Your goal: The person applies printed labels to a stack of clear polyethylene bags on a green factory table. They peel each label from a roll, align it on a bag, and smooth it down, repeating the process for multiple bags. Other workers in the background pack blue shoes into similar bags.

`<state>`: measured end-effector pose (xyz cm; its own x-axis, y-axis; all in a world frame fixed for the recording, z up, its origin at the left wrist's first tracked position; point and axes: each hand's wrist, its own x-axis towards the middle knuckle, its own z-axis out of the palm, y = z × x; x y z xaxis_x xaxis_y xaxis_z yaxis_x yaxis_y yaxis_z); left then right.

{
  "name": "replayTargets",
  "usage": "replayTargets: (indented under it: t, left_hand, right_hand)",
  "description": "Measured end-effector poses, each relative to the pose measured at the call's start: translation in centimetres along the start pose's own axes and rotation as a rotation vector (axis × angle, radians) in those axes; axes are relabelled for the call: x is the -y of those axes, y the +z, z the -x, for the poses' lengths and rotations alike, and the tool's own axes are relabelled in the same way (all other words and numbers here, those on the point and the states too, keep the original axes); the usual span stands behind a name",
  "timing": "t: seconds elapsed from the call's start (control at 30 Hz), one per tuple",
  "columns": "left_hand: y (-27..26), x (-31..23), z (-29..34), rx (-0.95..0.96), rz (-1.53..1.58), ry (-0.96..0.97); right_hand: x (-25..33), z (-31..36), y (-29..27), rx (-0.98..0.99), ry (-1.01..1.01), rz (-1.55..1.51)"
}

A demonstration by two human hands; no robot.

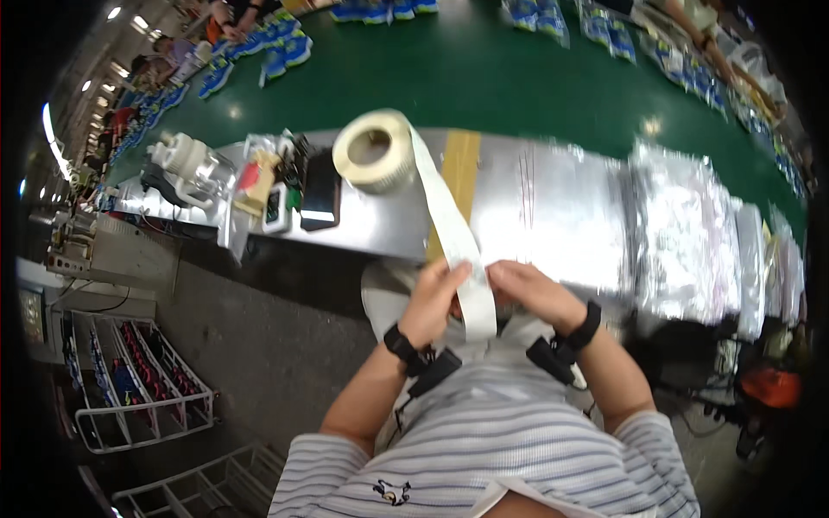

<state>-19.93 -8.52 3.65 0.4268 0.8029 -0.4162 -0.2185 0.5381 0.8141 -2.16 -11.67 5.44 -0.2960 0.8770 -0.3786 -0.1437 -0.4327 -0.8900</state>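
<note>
A thick roll of white labels (350, 164) lies on the metal table, its hollow core showing. From it a long white label strip (449, 226) runs toward me and hangs past the table's front edge. My left hand (430, 302) is closed on the strip's left side, thumb on top. At the strip's right edge, my right hand (540, 293) is closed with its fingertips on the strip; its curled fingers are partly hidden. The strip's loose end droops below both hands, close to my striped shirt. Both wrists wear black bands with small black devices.
The metal table (561, 220) carries a yellow tape band, a phone (320, 197), a small white device (277, 209) and a clear jug (203, 173) at left. Stacked clear plastic bags (682, 233) are at right. Beyond runs a green conveyor (432, 73) with bagged blue shoes; other people work alongside.
</note>
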Motion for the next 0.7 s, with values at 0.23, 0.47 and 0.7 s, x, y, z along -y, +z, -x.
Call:
replayTargets:
  t: [0.23,0.47,0.7]
  left_hand:
    - [1.2,0.1,0.0,-0.020,-0.020,0.132]
    - [0.9,0.7,0.3,-0.321,-0.585,0.583]
    - [3.1,-2.7,1.5,-0.094,-0.751,0.438]
  right_hand:
    - [-1.3,0.7,-0.7,0.076,-0.105,0.015]
    - [-1.2,-0.5,-1.3,-0.173,-0.216,0.446]
    - [0.9,-0.5,-0.6,-0.174,-0.394,0.480]
